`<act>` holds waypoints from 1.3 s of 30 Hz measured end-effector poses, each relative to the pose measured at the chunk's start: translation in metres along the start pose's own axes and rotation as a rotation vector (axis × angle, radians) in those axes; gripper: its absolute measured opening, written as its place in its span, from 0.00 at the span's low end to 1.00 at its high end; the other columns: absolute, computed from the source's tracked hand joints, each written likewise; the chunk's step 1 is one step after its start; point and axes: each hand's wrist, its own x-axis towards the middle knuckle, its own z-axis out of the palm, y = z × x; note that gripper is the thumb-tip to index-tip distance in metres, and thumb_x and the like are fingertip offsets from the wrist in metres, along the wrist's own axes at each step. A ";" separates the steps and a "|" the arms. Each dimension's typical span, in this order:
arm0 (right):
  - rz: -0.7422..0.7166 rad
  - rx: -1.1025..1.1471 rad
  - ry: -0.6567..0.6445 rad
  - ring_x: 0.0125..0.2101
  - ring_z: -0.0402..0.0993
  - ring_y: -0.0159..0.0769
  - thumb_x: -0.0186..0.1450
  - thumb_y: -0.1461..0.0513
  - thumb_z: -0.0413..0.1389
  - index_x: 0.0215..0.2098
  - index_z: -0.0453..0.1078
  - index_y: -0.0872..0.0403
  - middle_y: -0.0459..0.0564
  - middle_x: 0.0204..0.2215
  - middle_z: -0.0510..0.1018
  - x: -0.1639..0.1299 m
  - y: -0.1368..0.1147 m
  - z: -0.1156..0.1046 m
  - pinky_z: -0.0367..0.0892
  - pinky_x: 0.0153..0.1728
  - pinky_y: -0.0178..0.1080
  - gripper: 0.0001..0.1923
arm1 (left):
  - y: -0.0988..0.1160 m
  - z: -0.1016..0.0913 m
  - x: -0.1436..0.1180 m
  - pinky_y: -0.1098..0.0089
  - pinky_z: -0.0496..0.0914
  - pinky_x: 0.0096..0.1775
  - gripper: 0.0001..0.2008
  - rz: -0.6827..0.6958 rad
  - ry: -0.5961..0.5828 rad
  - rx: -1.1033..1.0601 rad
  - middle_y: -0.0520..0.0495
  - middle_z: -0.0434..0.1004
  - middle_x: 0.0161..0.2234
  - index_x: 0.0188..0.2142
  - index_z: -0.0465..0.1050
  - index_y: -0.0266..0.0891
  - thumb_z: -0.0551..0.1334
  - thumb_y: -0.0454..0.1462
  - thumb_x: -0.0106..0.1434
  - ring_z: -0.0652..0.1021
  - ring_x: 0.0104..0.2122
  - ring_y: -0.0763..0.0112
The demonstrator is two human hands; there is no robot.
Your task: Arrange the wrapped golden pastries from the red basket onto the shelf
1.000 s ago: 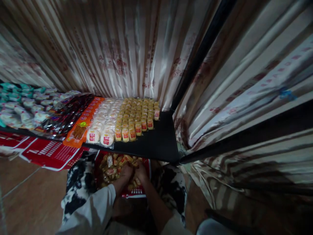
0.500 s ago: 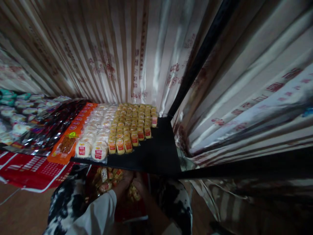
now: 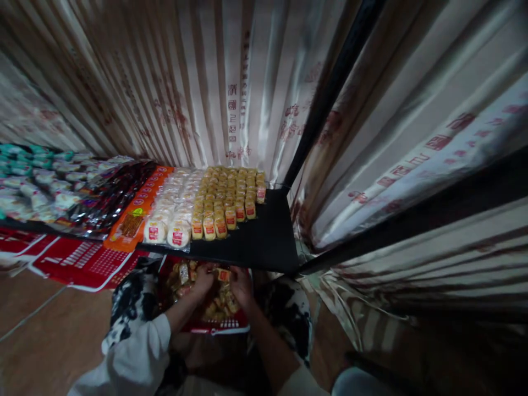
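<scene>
Fingers of your left hand (image 3: 203, 279) and right hand (image 3: 240, 283) are both clenched around small wrapped snack packets (image 3: 223, 274) inside the red box (image 3: 225, 325) on your lap, which looks well stocked. Beyond, the black desk (image 3: 264, 242) already carries neat yellow packet rows (image 3: 229, 195), its right end bare.

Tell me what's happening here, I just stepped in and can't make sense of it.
A person crouches before a low black shelf with both hands in a red box of small wrapped snack packets below it. The left hand and right hand together hold a yellow packet with a red label above the pile. On the shelf, rows of yellow packets sit beside white round packets; the shelf's right part is bare.
</scene>
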 end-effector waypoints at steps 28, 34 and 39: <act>-0.118 0.638 0.202 0.43 0.74 0.40 0.53 0.54 0.58 0.51 0.63 0.54 0.55 0.44 0.76 -0.004 -0.094 -0.075 0.69 0.46 0.43 0.28 | 0.120 0.024 -0.060 0.69 0.74 0.40 0.16 0.225 -0.243 -0.444 0.45 0.75 0.37 0.37 0.68 0.35 0.67 0.40 0.52 0.76 0.33 0.72; -0.179 0.520 0.383 0.42 0.74 0.38 0.57 0.55 0.54 0.55 0.59 0.56 0.57 0.45 0.75 0.044 -0.090 -0.098 0.68 0.46 0.42 0.30 | 0.144 0.058 -0.035 0.70 0.72 0.41 0.17 0.285 -0.092 -0.108 0.44 0.74 0.45 0.47 0.68 0.37 0.61 0.33 0.57 0.76 0.38 0.69; -0.234 0.287 0.534 0.41 0.73 0.37 0.58 0.57 0.51 0.57 0.58 0.57 0.57 0.44 0.74 0.093 -0.094 -0.119 0.67 0.46 0.42 0.29 | 0.169 0.084 -0.019 0.68 0.68 0.49 0.14 0.413 -0.057 -0.034 0.44 0.72 0.50 0.45 0.71 0.38 0.54 0.34 0.60 0.73 0.48 0.66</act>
